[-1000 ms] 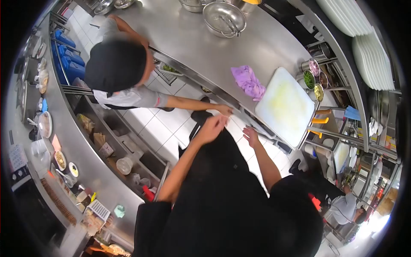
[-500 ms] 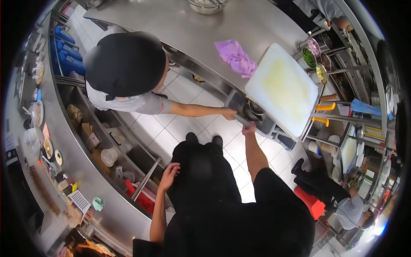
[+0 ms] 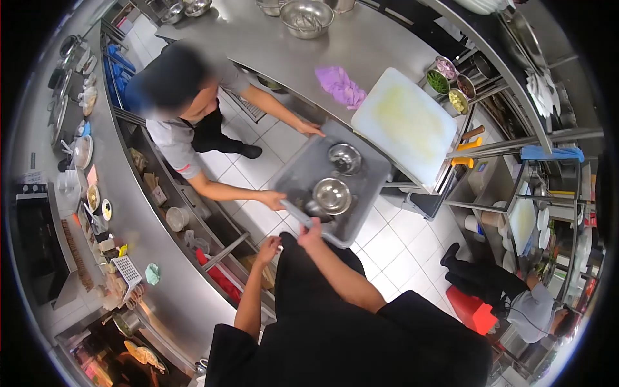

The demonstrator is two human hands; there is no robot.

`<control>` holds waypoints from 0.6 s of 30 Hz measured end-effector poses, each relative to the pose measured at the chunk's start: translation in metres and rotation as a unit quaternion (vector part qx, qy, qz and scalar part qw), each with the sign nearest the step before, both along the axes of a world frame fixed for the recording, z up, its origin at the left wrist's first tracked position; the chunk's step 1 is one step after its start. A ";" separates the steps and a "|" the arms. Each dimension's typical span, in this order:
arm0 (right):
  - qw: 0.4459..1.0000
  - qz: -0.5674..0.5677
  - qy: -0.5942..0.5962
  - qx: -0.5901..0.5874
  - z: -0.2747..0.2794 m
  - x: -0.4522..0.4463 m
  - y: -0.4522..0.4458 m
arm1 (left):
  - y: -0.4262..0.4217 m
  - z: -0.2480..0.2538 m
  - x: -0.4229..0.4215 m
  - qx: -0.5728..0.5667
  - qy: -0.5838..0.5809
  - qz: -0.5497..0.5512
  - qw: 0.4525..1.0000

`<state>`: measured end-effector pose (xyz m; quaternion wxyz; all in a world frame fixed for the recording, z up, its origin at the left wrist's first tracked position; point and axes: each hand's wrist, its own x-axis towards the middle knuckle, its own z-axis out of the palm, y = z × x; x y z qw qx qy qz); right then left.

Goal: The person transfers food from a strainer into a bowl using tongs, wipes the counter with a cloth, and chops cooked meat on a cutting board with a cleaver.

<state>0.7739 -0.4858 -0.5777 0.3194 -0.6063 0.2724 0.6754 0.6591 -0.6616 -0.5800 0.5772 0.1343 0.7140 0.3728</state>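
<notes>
A grey plastic tub (image 3: 367, 138) hangs over the floor aisle, held between me and a co-worker. Two shiny steel bowls, one farther back (image 3: 345, 158) and one nearer (image 3: 332, 195), sit in it with other metalware that is partly hidden. My right hand (image 3: 311, 233) grips the tub's near rim. Below the tub's left corner, my left hand (image 3: 268, 250) is loosely curled and holds nothing that I can see. The co-worker's hands are on the tub too: one at the left corner (image 3: 273, 200), the other at the far rim (image 3: 312, 128).
A steel counter (image 3: 258, 42) carries a purple cloth (image 3: 340, 87), a white cutting board (image 3: 406, 122) and a metal bowl (image 3: 306, 18). Food containers (image 3: 438, 80) stand beyond the board. A long counter (image 3: 174, 309) runs along my left. Another person (image 3: 529, 313) is at the right.
The tub has come out from under the counter, toward me and leftward. The co-worker has turned and now has both hands on it. My left hand has risen toward its corner.
</notes>
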 end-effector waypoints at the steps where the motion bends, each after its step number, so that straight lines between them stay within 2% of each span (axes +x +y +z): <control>1: 1.000 -0.018 0.013 0.018 0.016 -0.026 -0.018 | -0.023 -0.008 0.004 -0.003 -0.001 0.020 1.000; 2: 0.997 -0.014 0.072 -0.024 0.040 -0.051 -0.027 | -0.048 -0.016 0.008 -0.004 -0.003 0.038 0.999; 4: 0.996 0.004 0.091 -0.003 0.039 -0.114 -0.064 | -0.093 -0.022 0.010 0.029 -0.033 0.049 0.998; 7: 0.979 -0.001 0.203 -0.008 0.071 -0.224 -0.105 | -0.154 -0.008 0.013 0.029 -0.019 0.054 0.998; 8: 0.981 -0.014 0.187 -0.037 0.114 -0.257 -0.108 | -0.167 0.004 0.015 0.028 -0.018 0.070 0.997; 10: 0.931 0.070 0.353 0.060 0.135 -0.317 -0.147 | -0.195 0.020 0.018 0.007 -0.013 0.113 0.993; 11: 0.890 0.171 0.408 0.112 0.159 -0.332 -0.163 | -0.209 0.022 0.020 -0.017 -0.024 0.139 0.990; 13: 0.764 0.372 0.473 0.233 0.219 -0.339 -0.188 | -0.229 0.030 0.021 -0.063 -0.057 0.187 0.979; 15: 0.582 0.553 0.476 0.358 0.259 -0.300 -0.194 | -0.244 0.030 0.025 -0.086 -0.097 0.224 0.966; 17: 0.346 0.662 0.407 0.525 0.225 -0.269 -0.202 | -0.256 0.015 0.030 -0.061 -0.111 0.218 0.968; 18: 0.231 0.671 0.404 0.578 0.206 -0.244 -0.192 | -0.257 -0.002 0.032 -0.047 -0.117 0.218 0.968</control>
